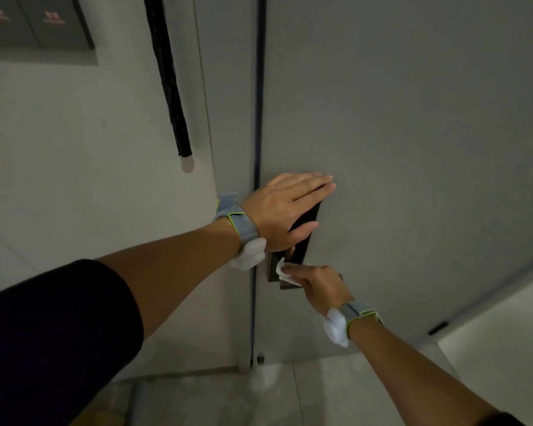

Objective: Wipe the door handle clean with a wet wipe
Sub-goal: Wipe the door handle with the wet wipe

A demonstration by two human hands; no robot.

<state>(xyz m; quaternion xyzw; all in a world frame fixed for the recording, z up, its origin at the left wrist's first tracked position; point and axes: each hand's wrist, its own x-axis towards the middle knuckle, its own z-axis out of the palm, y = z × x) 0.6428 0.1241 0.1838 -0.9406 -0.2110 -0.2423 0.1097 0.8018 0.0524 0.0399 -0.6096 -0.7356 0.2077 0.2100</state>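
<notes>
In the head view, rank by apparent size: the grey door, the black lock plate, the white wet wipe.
1. Grey door, largest.
2. Black lock plate, partly hidden under the left hand.
3. White wet wipe, held in the right hand.

Indoor corridor, grey door [413, 118], tiled floor [320, 392]

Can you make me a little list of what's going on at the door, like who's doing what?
door: grey flat door, shut
lock: dark rectangular lock panel with the handle at its lower end, mostly hidden
left hand: left hand lies flat and open on the panel's top
right hand: right hand presses a white crumpled wet wipe against the lower part of the lock
wrists: grey bands with green edges on both
</notes>
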